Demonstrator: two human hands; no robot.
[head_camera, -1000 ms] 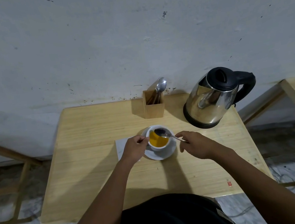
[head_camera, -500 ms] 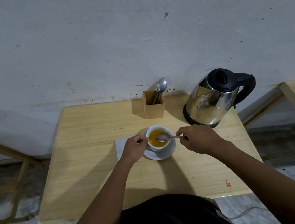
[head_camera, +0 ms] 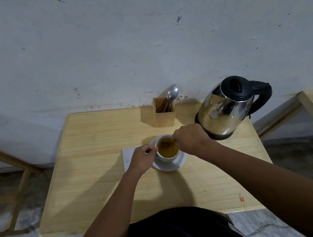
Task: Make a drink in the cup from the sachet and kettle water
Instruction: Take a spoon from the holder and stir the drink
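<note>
A white cup (head_camera: 167, 150) of amber-yellow drink stands upright on a white saucer (head_camera: 175, 164) near the middle of the wooden table (head_camera: 99, 176). The left hand (head_camera: 141, 159) pinches the cup's handle on its left side. The right hand (head_camera: 190, 138), closed around a teaspoon (head_camera: 168, 142), dips the bowl into the drink, with the handle running rightward. The steel kettle (head_camera: 228, 106) stands far right, its handle pointing right.

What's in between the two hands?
In the head view, the white cup of orange-brown drink sits between the left hand and right hand, on its saucer.
</note>
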